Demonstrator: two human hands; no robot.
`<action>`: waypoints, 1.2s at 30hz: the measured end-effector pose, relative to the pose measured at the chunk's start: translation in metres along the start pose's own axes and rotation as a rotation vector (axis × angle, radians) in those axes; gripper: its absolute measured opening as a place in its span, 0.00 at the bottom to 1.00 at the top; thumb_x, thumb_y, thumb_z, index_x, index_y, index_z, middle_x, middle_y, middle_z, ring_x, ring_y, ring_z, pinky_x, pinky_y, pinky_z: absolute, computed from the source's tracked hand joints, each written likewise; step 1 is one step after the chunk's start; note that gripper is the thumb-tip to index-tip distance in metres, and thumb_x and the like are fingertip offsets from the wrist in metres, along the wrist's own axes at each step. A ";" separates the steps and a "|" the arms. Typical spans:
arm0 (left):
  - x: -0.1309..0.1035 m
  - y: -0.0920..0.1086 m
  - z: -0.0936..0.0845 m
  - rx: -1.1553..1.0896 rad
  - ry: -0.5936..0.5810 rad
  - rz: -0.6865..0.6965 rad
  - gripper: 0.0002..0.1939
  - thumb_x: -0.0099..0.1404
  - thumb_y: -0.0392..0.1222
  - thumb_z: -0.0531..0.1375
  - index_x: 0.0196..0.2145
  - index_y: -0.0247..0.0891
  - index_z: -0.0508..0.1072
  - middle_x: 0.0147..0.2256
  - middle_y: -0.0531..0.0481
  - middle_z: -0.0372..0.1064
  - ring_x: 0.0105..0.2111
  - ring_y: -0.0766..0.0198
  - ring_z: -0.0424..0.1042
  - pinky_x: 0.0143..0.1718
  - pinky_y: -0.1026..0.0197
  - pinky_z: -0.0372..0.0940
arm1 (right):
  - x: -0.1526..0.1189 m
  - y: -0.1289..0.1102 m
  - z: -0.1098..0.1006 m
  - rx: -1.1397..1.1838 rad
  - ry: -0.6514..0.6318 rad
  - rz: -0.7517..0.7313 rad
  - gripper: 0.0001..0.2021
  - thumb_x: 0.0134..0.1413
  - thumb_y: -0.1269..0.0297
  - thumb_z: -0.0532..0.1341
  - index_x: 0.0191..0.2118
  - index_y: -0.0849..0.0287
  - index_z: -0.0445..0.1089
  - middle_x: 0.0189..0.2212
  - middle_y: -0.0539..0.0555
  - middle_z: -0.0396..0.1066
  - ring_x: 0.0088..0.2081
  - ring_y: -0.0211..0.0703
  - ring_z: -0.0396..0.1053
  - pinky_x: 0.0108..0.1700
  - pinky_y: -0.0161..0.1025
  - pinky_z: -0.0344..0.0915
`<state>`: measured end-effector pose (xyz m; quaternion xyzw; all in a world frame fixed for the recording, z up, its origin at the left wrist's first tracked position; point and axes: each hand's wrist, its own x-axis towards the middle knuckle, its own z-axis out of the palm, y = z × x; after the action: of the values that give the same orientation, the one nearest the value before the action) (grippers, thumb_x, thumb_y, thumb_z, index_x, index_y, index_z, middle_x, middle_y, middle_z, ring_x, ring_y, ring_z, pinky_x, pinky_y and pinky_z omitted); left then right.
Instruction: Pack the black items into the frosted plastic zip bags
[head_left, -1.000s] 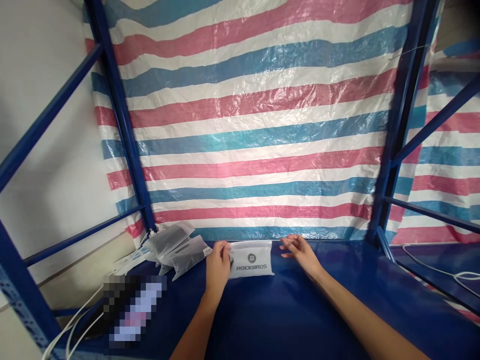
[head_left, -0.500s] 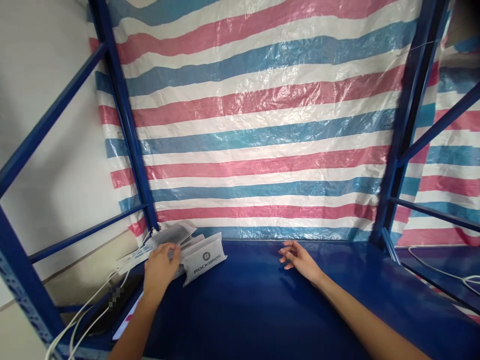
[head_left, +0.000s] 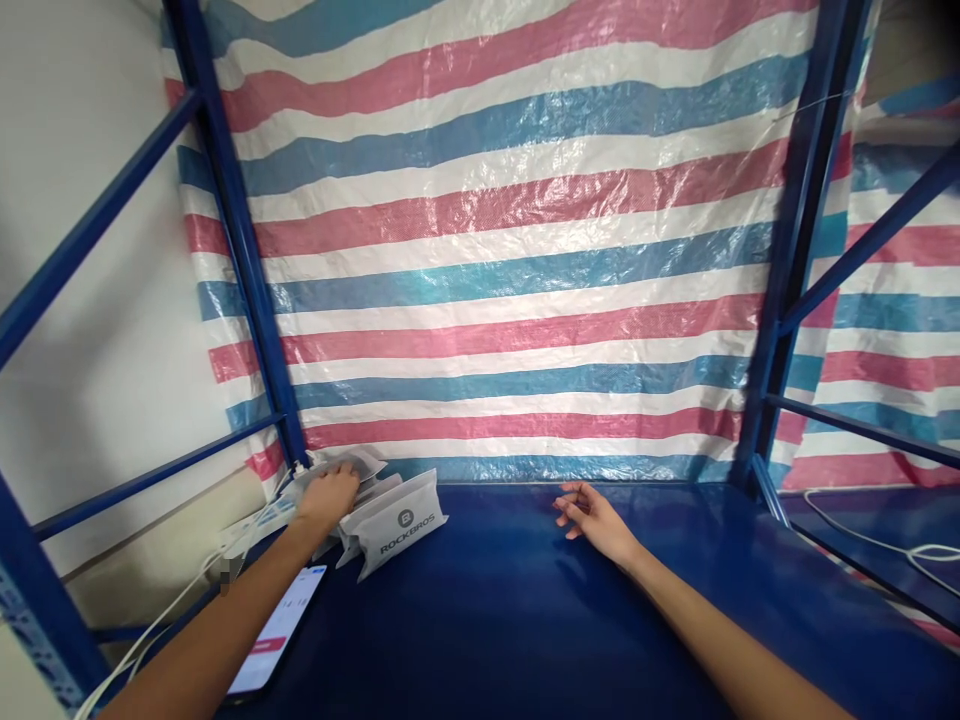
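My left hand (head_left: 330, 495) reaches over a row of pouches at the left rear of the blue surface. Its fingers bend down over the rearmost grey frosted pouch (head_left: 369, 463) and look closed on it; the fingertips are partly hidden. In front of that, a pale frosted pouch printed ROCKBROS (head_left: 399, 530) stands on its long edge, with more like it packed behind. Over the middle of the blue surface (head_left: 480, 620), my right hand (head_left: 592, 522) is held with loosely bent fingers apart and nothing in them.
A phone with a lit screen (head_left: 281, 630) lies beside my left forearm. White cables (head_left: 176, 605) and a white power strip (head_left: 244, 530) run along the left edge. Blue metal posts (head_left: 240, 240) frame the space, and a striped plastic sheet (head_left: 525, 270) hangs behind.
My left hand has moved farther back, from above the pouches down onto the rearmost one. More of the phone now shows. My right hand stays about where it was, and the view has shifted slightly.
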<state>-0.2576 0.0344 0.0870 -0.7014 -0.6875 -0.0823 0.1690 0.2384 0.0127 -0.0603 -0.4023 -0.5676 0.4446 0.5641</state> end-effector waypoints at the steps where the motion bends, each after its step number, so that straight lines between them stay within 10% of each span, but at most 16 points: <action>1: 0.002 0.002 -0.005 -0.006 0.011 -0.007 0.10 0.66 0.33 0.60 0.44 0.34 0.77 0.53 0.29 0.76 0.55 0.38 0.77 0.58 0.44 0.66 | 0.000 0.000 0.000 -0.005 0.001 -0.005 0.31 0.51 0.40 0.73 0.51 0.53 0.66 0.40 0.53 0.74 0.36 0.48 0.79 0.28 0.41 0.78; 6: 0.038 0.015 -0.057 -0.080 0.155 -0.084 0.15 0.74 0.33 0.51 0.51 0.29 0.73 0.53 0.25 0.74 0.48 0.38 0.79 0.53 0.41 0.68 | 0.000 0.000 0.002 -0.023 0.005 -0.020 0.30 0.52 0.38 0.72 0.50 0.54 0.67 0.39 0.53 0.74 0.35 0.48 0.79 0.28 0.41 0.78; 10: 0.069 0.069 -0.088 -0.235 0.264 0.044 0.17 0.80 0.40 0.45 0.54 0.34 0.71 0.55 0.32 0.72 0.43 0.47 0.78 0.46 0.50 0.69 | 0.001 -0.001 0.001 -0.015 0.012 -0.021 0.31 0.52 0.38 0.72 0.50 0.54 0.67 0.39 0.52 0.74 0.35 0.48 0.79 0.27 0.40 0.77; 19: -0.024 0.263 -0.002 -0.541 0.207 0.683 0.08 0.75 0.32 0.59 0.40 0.43 0.76 0.41 0.51 0.77 0.41 0.59 0.78 0.45 0.60 0.70 | -0.001 -0.002 -0.007 -0.233 0.055 -0.169 0.38 0.52 0.40 0.73 0.64 0.49 0.67 0.54 0.57 0.74 0.43 0.52 0.79 0.35 0.45 0.81; 25: -0.053 0.254 0.042 -0.815 0.317 0.631 0.15 0.74 0.38 0.64 0.57 0.45 0.75 0.54 0.45 0.76 0.55 0.50 0.76 0.57 0.49 0.72 | 0.010 0.012 -0.029 -0.349 0.148 -0.118 0.24 0.53 0.38 0.72 0.42 0.54 0.76 0.46 0.57 0.75 0.38 0.54 0.79 0.34 0.49 0.80; 31: -0.051 0.235 0.064 -1.170 0.275 0.460 0.08 0.75 0.43 0.63 0.43 0.43 0.83 0.44 0.46 0.79 0.39 0.58 0.82 0.38 0.59 0.78 | -0.003 -0.006 -0.013 -0.657 0.378 -0.451 0.34 0.59 0.53 0.70 0.68 0.53 0.65 0.60 0.65 0.68 0.60 0.68 0.71 0.63 0.69 0.70; 36: -0.060 0.250 0.063 -1.200 0.285 0.509 0.08 0.74 0.41 0.63 0.40 0.43 0.84 0.43 0.47 0.81 0.40 0.58 0.82 0.40 0.59 0.78 | -0.025 -0.037 0.028 -0.807 0.044 -0.787 0.25 0.70 0.60 0.65 0.69 0.39 0.66 0.63 0.59 0.69 0.69 0.67 0.60 0.69 0.71 0.61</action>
<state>-0.0196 0.0007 -0.0229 -0.7965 -0.3063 -0.5001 -0.1471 0.2130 -0.0232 -0.0314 -0.3530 -0.7881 -0.0600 0.5006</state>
